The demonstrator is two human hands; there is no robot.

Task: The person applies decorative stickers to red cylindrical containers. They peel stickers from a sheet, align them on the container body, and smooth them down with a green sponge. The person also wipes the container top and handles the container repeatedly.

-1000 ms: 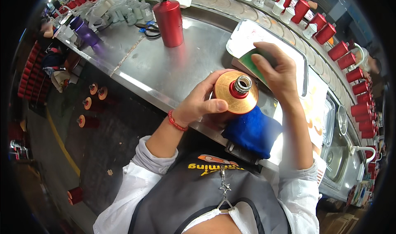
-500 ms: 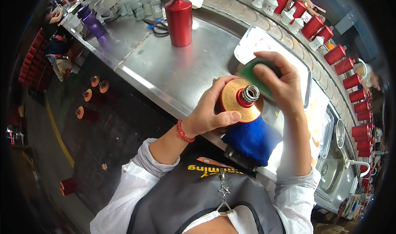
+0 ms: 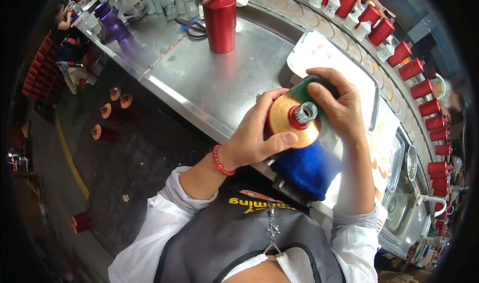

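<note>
My left hand (image 3: 257,136) is wrapped round a red bottle with a gold shoulder (image 3: 281,117), its clear threaded glass neck tilted up toward me. Pinched between the thumb and fingers of my right hand (image 3: 342,101) is a dark green, flat, pad-like piece (image 3: 301,89). Its edge meets the far side of the gold shoulder, or lies just over it; which of the two I cannot tell. Right below the bottle sits a bundle of blue cloth (image 3: 307,173). The lower part of the bottle is hidden.
On the metal table (image 3: 184,78) stand another red bottle (image 3: 219,23), black scissors (image 3: 194,28) and a purple bottle (image 3: 112,23). A white tray (image 3: 324,53) lies beyond my hands. Red bottles and white pieces line the conveyor (image 3: 279,6). A sink (image 3: 399,213) is at right.
The green piece, blurred by motion before, shows more sharply and sits closer against the gold shoulder. My left hand keeps its hold on the bottle. The whole view has shifted slightly.
</note>
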